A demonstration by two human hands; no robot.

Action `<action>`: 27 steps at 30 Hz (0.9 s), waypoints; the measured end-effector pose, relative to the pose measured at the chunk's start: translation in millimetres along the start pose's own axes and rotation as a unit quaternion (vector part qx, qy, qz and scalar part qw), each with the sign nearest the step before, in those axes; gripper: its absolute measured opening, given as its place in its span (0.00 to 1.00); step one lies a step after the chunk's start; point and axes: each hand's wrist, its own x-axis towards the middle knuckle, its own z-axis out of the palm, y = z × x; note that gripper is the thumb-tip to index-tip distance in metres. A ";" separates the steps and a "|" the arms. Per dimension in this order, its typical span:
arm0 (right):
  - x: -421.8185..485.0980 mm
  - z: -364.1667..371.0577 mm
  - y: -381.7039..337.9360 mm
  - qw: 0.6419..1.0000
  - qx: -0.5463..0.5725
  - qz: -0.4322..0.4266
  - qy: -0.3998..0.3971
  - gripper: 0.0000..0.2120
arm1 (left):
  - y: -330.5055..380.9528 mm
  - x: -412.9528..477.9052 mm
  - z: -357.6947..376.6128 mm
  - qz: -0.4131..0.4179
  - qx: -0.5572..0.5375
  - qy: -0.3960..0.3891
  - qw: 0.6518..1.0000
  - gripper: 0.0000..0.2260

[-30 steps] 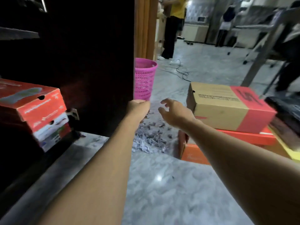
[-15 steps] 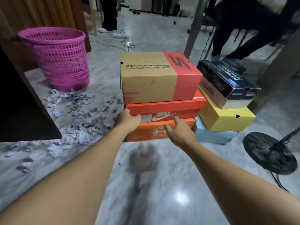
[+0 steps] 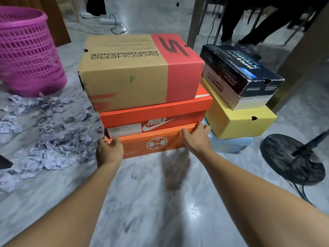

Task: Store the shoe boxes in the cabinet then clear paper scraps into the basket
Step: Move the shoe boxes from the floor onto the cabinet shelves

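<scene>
The tan box has a red band. Orange boxes lie beneath it, a pink lattice basket left of it.

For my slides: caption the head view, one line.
Left hand and right hand grip the orange shoe box beneath Nike box and Skechers box, near paper scraps.
</scene>
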 end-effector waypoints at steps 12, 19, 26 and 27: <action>3.7 11.1 9.8 0.997 0.050 -0.014 0.057 0.30 | -12.0 10.3 4.1 -0.009 -0.053 -0.009 0.998 0.16; -32.4 9.8 19.7 0.994 0.081 -0.013 0.072 0.33 | -27.9 0.9 -18.2 -0.004 -0.062 -0.025 0.998 0.14; -101.8 -1.8 26.7 0.998 0.061 -0.004 0.032 0.33 | -51.4 -26.4 -62.9 -0.020 -0.040 -0.039 0.998 0.10; -111.2 -5.4 27.8 0.998 0.058 -0.001 0.018 0.32 | -56.1 -33.3 -71.0 -0.028 -0.037 -0.042 0.998 0.10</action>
